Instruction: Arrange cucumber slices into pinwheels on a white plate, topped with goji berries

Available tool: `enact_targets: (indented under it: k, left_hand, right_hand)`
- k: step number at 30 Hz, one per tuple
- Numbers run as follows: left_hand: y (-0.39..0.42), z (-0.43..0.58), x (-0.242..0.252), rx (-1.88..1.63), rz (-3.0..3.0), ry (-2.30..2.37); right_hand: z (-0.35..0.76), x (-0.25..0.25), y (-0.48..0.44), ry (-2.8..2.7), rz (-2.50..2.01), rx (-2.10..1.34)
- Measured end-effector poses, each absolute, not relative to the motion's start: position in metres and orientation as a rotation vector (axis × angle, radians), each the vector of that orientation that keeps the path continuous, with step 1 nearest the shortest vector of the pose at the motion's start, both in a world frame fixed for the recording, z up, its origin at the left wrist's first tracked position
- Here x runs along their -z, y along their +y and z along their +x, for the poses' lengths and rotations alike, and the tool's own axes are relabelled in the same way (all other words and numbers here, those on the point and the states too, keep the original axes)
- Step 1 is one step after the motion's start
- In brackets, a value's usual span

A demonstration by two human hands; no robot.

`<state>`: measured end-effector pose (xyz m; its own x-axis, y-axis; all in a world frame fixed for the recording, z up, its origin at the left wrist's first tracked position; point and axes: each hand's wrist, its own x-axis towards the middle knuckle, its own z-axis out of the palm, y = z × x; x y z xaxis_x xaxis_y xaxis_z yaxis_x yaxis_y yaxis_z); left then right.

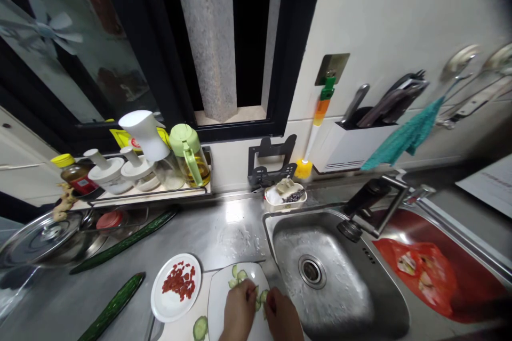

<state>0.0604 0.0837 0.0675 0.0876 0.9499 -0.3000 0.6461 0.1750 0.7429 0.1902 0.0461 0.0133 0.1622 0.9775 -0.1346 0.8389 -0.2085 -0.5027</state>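
A white square plate (218,298) lies at the bottom middle, with several cucumber slices (241,275) near its far edge. Over it my left hand (240,309) is closed, its fingertips pinched on cucumber slices. My right hand (283,314) is beside it at the plate's right side, fingers bent together at a cucumber slice (263,295). The fingertips partly cover what they grip. A larger cucumber slice (200,327) lies off the plate, to its left. A round white plate (158,301) with small dried red pieces (180,281) stands left of my hands.
A steel sink (332,298) with a black faucet (366,202) is on the right; a red plastic bag (432,277) lies beyond. Whole cucumbers (114,306) lie on the left counter. Behind stand a seasoning rack (148,195), an oil jug (190,154) and a knife holder (348,146).
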Motion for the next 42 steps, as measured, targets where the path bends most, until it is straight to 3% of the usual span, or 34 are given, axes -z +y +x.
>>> enact_targets:
  k: [7, 16, 29, 42]
  left_hand:
    - [0.084, 0.064, -0.069, -0.4, 1.581, 1.671]
    - [0.08, 0.069, -0.071, -0.298, 1.605, 1.732]
    - [0.077, 0.072, -0.075, -0.191, 1.706, 1.789]
    - [0.045, -0.01, -0.048, -0.584, 1.634, 1.905]
  right_hand:
    - [0.187, -0.005, 0.044, -1.968, -2.184, -0.298]
    - [0.176, -0.031, 0.042, -2.143, -2.177, -0.038]
    - [0.181, -0.038, 0.041, -2.172, -2.124, -0.074]
    - [0.198, -0.016, 0.019, -2.165, -1.732, -0.084]
